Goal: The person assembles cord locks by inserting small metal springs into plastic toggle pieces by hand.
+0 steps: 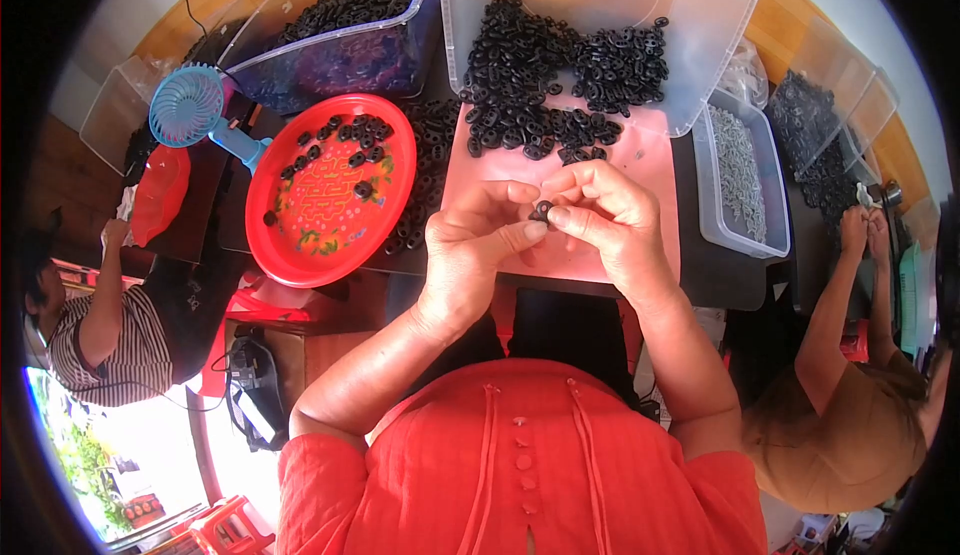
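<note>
Red cloth fills the lower middle: the shirt [520,465] of the person at work, its hem cut off by the bottom edge. Above it spreads a clear plastic bin [690,15], its top cropped by the upper edge, and a pink sheet [650,170], partly hidden by hands and black parts. A co-worker in brown [840,435] bends at the right, where the dark fisheye rim makes details hard to read. At the upper left stands a blue-tinted container [345,70] of black parts, some blurred behind its wall; near it a round red tray [272,180] holds scattered black pieces over a printed pattern. Another co-worker, in a striped top [115,340], is at the far left. A pale tub [742,242] of silvery pieces, too small to tell apart, is to the right. The person's left hand [475,240] and right hand [615,220] face each other over the sheet, fingers curled and thumbs drawn in, pinching one small black piece [541,211] between them; the fingertips cover part of it, so its full outline cannot be told.
</note>
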The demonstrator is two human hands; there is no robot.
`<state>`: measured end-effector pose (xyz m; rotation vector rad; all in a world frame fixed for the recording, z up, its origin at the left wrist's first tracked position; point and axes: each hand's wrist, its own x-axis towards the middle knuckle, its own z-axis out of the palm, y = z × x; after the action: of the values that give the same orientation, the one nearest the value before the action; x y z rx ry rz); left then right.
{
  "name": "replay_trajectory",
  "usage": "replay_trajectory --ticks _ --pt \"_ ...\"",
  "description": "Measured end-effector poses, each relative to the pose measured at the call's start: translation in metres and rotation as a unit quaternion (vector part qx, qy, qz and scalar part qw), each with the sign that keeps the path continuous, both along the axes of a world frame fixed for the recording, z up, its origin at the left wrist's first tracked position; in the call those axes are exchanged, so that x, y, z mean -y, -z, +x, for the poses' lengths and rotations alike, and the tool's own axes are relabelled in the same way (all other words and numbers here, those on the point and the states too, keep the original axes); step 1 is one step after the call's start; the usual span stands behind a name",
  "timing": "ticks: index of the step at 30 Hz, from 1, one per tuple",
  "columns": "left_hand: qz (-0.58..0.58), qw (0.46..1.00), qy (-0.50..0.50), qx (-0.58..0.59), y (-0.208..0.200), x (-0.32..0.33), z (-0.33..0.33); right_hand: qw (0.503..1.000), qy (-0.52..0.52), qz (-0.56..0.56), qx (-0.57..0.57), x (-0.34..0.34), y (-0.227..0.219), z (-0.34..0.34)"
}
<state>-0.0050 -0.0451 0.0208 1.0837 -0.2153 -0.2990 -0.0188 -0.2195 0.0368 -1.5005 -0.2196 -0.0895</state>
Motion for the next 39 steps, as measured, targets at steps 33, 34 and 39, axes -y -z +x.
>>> replay_trajectory --ticks 33,34,39 --pt "0.022 0.981 0.091 0.169 -0.005 -0.007 -0.003 0.978 -0.142 0.043 -0.149 0.014 -0.01 -0.012" --pt "0.048 0.975 0.091 0.198 -0.005 -0.008 -0.002 0.979 -0.139 0.028 -0.148 0.014 -0.01 -0.012" --pt "0.009 0.975 0.109 0.192 -0.007 -0.008 -0.007 0.977 -0.16 0.023 -0.139 0.014 -0.012 -0.016"
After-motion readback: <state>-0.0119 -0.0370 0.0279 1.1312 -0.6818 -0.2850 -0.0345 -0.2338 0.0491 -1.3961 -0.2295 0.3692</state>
